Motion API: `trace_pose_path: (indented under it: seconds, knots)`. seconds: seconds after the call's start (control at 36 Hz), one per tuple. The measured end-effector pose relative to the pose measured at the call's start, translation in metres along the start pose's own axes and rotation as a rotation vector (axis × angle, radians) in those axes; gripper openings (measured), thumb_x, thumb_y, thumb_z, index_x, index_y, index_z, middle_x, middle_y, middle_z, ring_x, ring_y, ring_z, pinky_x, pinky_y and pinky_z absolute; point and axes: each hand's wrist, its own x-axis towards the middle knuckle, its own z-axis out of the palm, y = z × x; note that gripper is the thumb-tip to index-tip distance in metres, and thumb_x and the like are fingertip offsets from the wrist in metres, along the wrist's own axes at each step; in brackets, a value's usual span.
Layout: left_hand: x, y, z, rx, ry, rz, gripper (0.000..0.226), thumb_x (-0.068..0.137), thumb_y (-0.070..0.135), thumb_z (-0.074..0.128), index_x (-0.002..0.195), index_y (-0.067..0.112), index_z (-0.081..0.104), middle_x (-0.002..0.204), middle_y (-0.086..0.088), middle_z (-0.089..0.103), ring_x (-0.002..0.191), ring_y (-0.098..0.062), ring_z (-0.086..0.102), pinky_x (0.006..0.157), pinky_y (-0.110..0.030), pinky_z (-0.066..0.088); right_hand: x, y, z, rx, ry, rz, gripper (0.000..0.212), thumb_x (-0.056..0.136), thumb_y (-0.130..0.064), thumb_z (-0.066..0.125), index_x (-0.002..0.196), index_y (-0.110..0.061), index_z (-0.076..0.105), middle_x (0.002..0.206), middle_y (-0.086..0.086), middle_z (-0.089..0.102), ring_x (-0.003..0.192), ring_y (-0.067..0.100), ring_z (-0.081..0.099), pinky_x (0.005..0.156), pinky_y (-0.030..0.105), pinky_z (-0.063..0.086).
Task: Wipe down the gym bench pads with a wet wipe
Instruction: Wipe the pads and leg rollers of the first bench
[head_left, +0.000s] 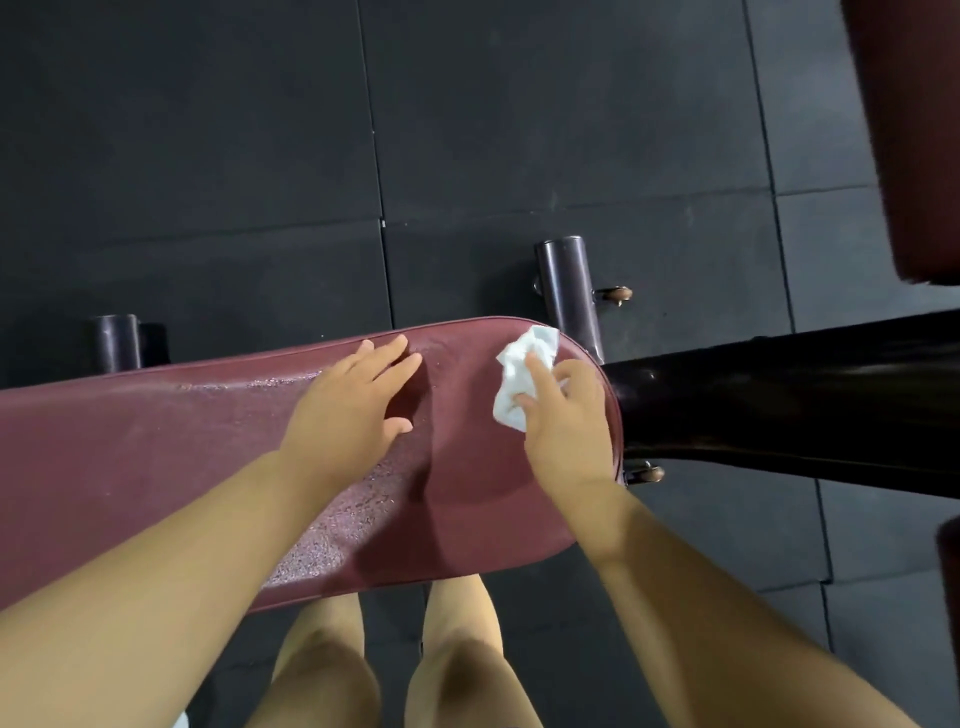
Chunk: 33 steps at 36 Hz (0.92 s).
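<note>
My right hand (569, 421) is down on the rounded right end of the maroon bench pad (156, 441), holding the crumpled white wet wipe (519, 374) against the vinyl. My index finger lies straight across the top of the wipe, my thumb tip tucks into its near edge so the two pinch the bunched tissue, and my other fingers curl under where I cannot see them. The wipe sits near the far edge of the pad, just short of the corner. My left hand (345, 402) is palm-down over the middle of the same pad, fingers straight and a little apart, thumb out to the side; a shadow falls under the fingertips, so I cannot tell whether they touch the surface. A speckled, glistening sheen covers the pad beneath and beside my left forearm. Past the pad's right end a thick black frame beam (779, 400) runs off to the right, with a dark steel post (566, 291) standing just behind the wipe and a second post (117, 340) behind the pad farther left. Dark rubber floor tiles (208, 156) lie all around, and my bare knees (322, 670) show below the pad's near edge.
</note>
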Motion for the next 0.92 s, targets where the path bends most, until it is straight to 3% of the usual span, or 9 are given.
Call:
trace_pose_path:
  seconds: [0.11, 0.25, 0.31, 0.36, 0.44, 0.56, 0.67, 0.78, 0.92]
  knots:
    - [-0.003, -0.005, 0.0, -0.058, 0.017, -0.023, 0.075, 0.078, 0.03, 0.075, 0.143, 0.015, 0.039, 0.152, 0.001, 0.031, 0.14, -0.025, 0.027, 0.113, -0.038, 0.024, 0.005, -0.012, 0.004, 0.144, 0.183, 0.272, 0.011, 0.095, -0.029, 0.052, 0.09, -0.018, 0.053, 0.083, -0.016, 0.042, 0.07, -0.011, 0.046, 0.064, 0.012, 0.036]
    - [-0.006, -0.018, -0.003, -0.053, 0.008, -0.028, 0.079, 0.079, 0.037, 0.072, 0.145, 0.016, 0.034, 0.153, 0.003, 0.029, 0.141, -0.021, 0.023, 0.113, -0.033, 0.021, 0.031, -0.031, 0.004, 0.129, 0.332, 0.351, 0.01, 0.094, -0.026, 0.049, 0.085, -0.023, 0.046, 0.087, -0.012, 0.046, 0.08, 0.008, 0.05, 0.072, 0.024, 0.038]
    - [-0.007, -0.021, -0.003, -0.067, 0.011, -0.022, 0.08, 0.079, 0.038, 0.072, 0.146, 0.017, 0.033, 0.153, 0.005, 0.027, 0.141, -0.018, 0.022, 0.113, -0.031, 0.02, 0.041, -0.04, 0.012, 0.159, 0.295, 0.245, 0.003, 0.089, -0.024, 0.047, 0.09, -0.026, 0.049, 0.098, -0.004, 0.049, 0.094, 0.021, 0.051, 0.083, 0.034, 0.043]
    - [-0.007, -0.022, -0.002, -0.099, 0.029, -0.031, 0.082, 0.077, 0.037, 0.074, 0.146, 0.016, 0.034, 0.153, 0.006, 0.028, 0.141, -0.018, 0.022, 0.113, -0.029, 0.018, 0.04, -0.053, 0.021, 0.117, 0.09, 0.041, 0.03, 0.083, -0.011, 0.05, 0.11, -0.023, 0.056, 0.112, 0.011, 0.048, 0.102, 0.03, 0.047, 0.086, 0.04, 0.044]
    - [-0.008, -0.024, 0.002, -0.144, 0.074, -0.017, 0.083, 0.072, 0.029, 0.079, 0.142, 0.01, 0.04, 0.15, -0.001, 0.035, 0.14, -0.024, 0.028, 0.111, -0.027, 0.015, 0.029, -0.065, 0.034, -0.013, -0.058, -0.266, 0.056, 0.069, 0.007, 0.059, 0.124, -0.002, 0.056, 0.104, 0.021, 0.051, 0.084, 0.037, 0.048, 0.065, 0.042, 0.05]
    - [-0.009, -0.027, 0.006, -0.151, 0.103, 0.01, 0.081, 0.075, 0.031, 0.077, 0.143, 0.011, 0.038, 0.151, 0.001, 0.032, 0.141, -0.022, 0.025, 0.109, -0.021, 0.008, 0.039, -0.044, 0.015, -0.106, -0.038, -0.406, 0.025, 0.098, -0.021, 0.042, 0.116, -0.014, 0.056, 0.109, 0.009, 0.052, 0.095, 0.026, 0.051, 0.078, 0.035, 0.045]
    - [-0.006, -0.029, 0.008, -0.179, 0.111, 0.014, 0.078, 0.077, 0.033, 0.075, 0.143, 0.014, 0.038, 0.152, 0.003, 0.031, 0.141, -0.02, 0.023, 0.111, -0.021, 0.009, 0.042, -0.01, -0.017, -0.096, 0.214, 0.101, 0.021, 0.093, -0.04, 0.046, 0.089, -0.02, 0.051, 0.086, -0.012, 0.054, 0.068, -0.004, 0.055, 0.066, 0.018, 0.047]
    - [-0.006, -0.029, 0.012, -0.174, 0.089, 0.013, 0.076, 0.08, 0.033, 0.072, 0.145, 0.015, 0.036, 0.153, 0.002, 0.027, 0.142, -0.021, 0.019, 0.114, -0.027, 0.01, 0.021, -0.02, -0.001, 0.034, 0.303, 0.385, 0.028, 0.093, -0.016, 0.04, 0.118, -0.012, 0.051, 0.105, 0.003, 0.041, 0.088, 0.013, 0.038, 0.07, 0.016, 0.027]
    - [-0.008, -0.033, 0.018, -0.121, 0.091, 0.06, 0.076, 0.08, 0.03, 0.073, 0.143, 0.009, 0.037, 0.153, -0.005, 0.028, 0.143, -0.026, 0.021, 0.116, -0.035, 0.016, -0.028, -0.055, 0.049, -0.061, 0.072, -0.118, 0.052, 0.08, 0.001, 0.041, 0.13, -0.009, 0.051, 0.109, 0.008, 0.042, 0.087, 0.027, 0.044, 0.072, 0.033, 0.042]
